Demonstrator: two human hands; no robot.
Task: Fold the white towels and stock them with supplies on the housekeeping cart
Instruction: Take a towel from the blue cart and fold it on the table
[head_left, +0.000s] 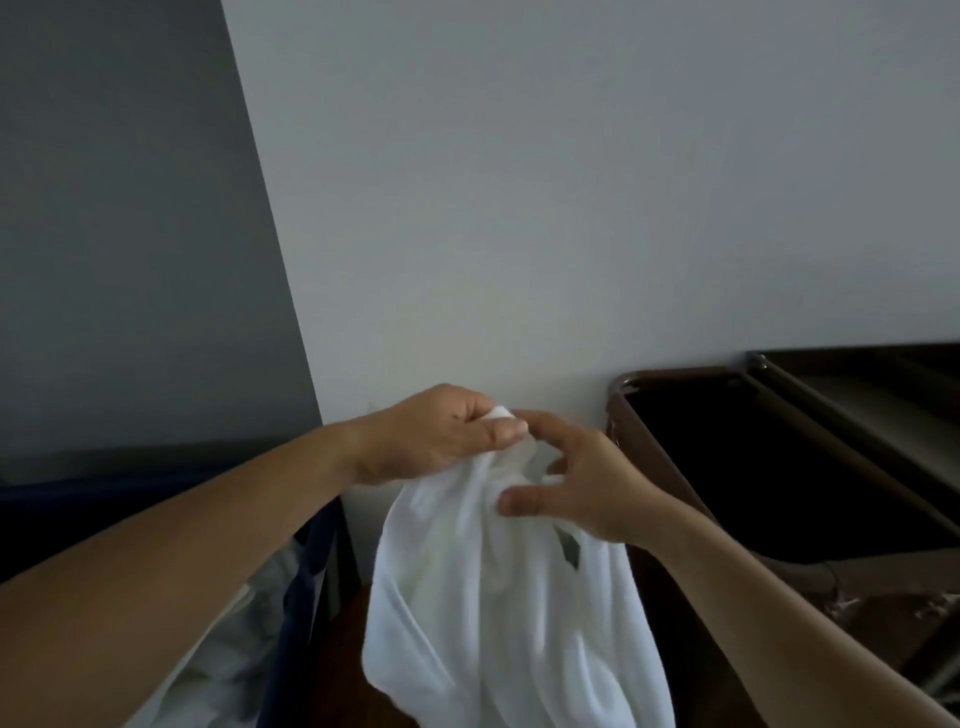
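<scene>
- The pale wall (571, 182) fills most of the view. A darker grey wall (114, 208) meets it at the left.
- The towel (483, 613) hangs in front of you, in the lower middle. It is white, bunched at the top and looser below, and its lower end goes out of the view.
- The cart (644, 457) stands at your right, just beside the towel. It is dark brown with a rounded corner, and its inside is too dark to see.
- A navy bin (301, 597) stands at your left, under your left forearm. Some white linen (244, 639) lies in it.
- Your left hand (436, 436) holds the towel by its top. The fingers are curled and the thumb (504, 431) presses the cloth against them, so the towel hangs from this pinch.
- Your right hand (587, 488) is just to the right of the pinch, with fingers spread apart. Its thumb tip (519, 503) rests on the front of the towel, a little under the left hand. Its index finger (540, 418) is straight and points at your left thumb, very near. I cannot tell if the other fingers touch the cloth behind.
</scene>
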